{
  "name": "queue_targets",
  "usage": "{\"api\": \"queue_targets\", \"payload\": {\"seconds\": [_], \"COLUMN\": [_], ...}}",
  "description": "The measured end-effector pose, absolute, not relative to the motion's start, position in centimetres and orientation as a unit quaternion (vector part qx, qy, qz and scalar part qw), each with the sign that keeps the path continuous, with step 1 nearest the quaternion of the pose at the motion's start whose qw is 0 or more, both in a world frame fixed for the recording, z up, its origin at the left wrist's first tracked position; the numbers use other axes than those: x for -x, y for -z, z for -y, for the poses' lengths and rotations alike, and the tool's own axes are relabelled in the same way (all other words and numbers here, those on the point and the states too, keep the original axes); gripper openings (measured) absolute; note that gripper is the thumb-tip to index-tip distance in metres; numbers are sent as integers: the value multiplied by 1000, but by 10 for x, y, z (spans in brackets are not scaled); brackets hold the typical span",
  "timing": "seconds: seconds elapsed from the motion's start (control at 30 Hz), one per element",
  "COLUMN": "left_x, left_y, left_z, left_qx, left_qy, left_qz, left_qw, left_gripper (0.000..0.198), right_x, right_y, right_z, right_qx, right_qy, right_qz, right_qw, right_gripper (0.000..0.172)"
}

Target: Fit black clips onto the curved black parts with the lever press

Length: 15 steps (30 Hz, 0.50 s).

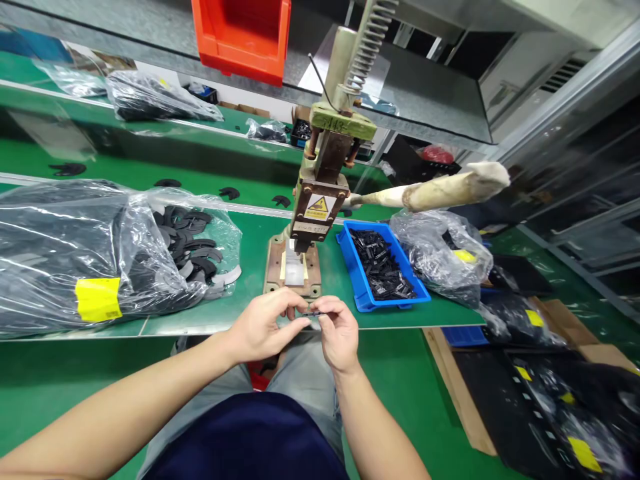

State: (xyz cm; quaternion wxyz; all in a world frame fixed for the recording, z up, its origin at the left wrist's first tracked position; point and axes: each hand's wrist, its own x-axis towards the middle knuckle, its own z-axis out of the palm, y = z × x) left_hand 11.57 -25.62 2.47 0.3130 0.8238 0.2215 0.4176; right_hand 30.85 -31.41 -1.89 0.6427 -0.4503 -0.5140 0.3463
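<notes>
Just in front of the bench edge, my left hand point(273, 325) and my right hand point(339, 333) meet with a small dark part point(314, 314) between their fingertips. Its exact kind is too small to make out. Both hands pinch it, one from each side. Right behind them stands a hand press point(320, 213) with a warning label, its ram above a metal base plate point(276, 270) that bears a pale block point(295, 270). The press's wrapped lever point(440, 192) points out to the right.
Left of the press lies a clear plastic bag point(65, 247) of curved black parts point(193, 247). A blue bin point(365, 301) of small black pieces stands to the right, beside another plastic bag point(425, 247). An orange bin point(245, 63) sits on the shelf above.
</notes>
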Motion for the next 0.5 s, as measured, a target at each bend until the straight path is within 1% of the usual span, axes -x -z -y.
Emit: {"api": "queue_targets", "payload": {"seconds": [0.13,0.23,0.3,0.33,0.4,0.47,0.5], "left_x": [-110,-101,-95,-93,-91,-93,-95], "left_y": [-18,-8,2,7,16,24,26], "left_z": [248,225,201,187,159,138,130], "left_qx": [-842,-853,-847,-844,-844,-855,-863], "left_qy": [-408,-399,-402,-401,-384,-351,-332], "left_qz": [-222,-234,-269,-290,-328,-351,-356], "left_qw": [277,241,221,209,180,149,136], "left_gripper": [16,16,19,21,23,25,26], "right_x": [-314,-339,-361,-371,-385,-388,-386], "right_y": [11,-18,-55,-79,-133,-183,-203], "right_z": [310,296,281,273,257,245,241], "right_qx": [463,469,461,451,397,341,329], "right_qy": [-340,-318,-269,-207,-110,-84,-91], "right_qz": [535,542,545,562,594,632,652], "right_qw": [620,621,647,661,691,691,677], "right_gripper": [15,25,30,30,39,45,50]}}
